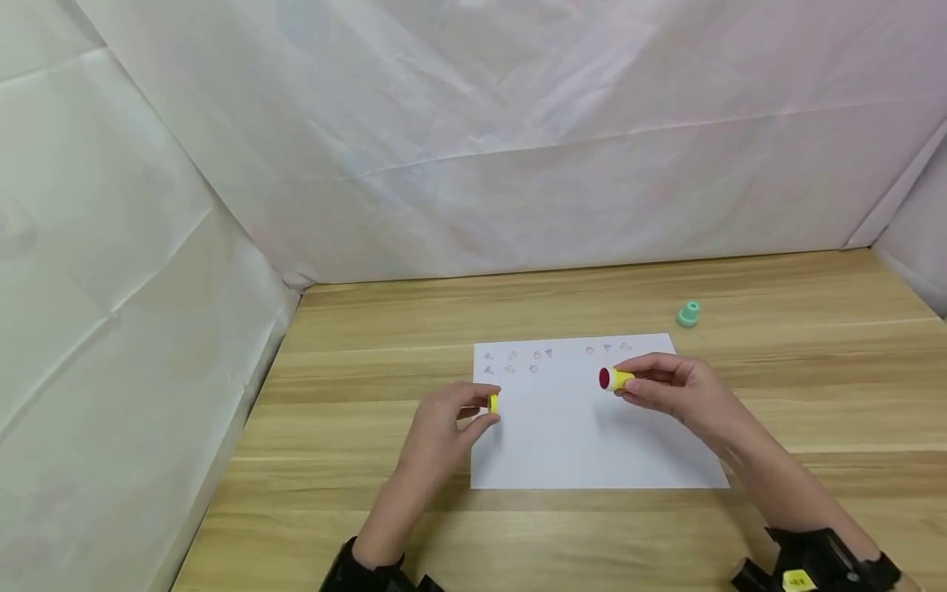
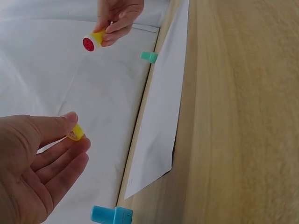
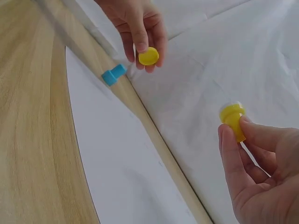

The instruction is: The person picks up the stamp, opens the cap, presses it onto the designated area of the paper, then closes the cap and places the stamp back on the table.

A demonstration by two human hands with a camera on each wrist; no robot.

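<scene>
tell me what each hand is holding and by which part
The right hand pinches the yellow stamp by its body, red face outward. The left hand pinches the yellow cap by its rim, between thumb and fingers.

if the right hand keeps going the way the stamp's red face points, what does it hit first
Most likely the left hand, which pinches the yellow cap. The right hand holds the yellow stamp with its red face turned leftward over the white paper. Nothing else shows between them, though depth is hard to judge.

Staged recording booth: white sheeting walls around bare wooden table.
</scene>
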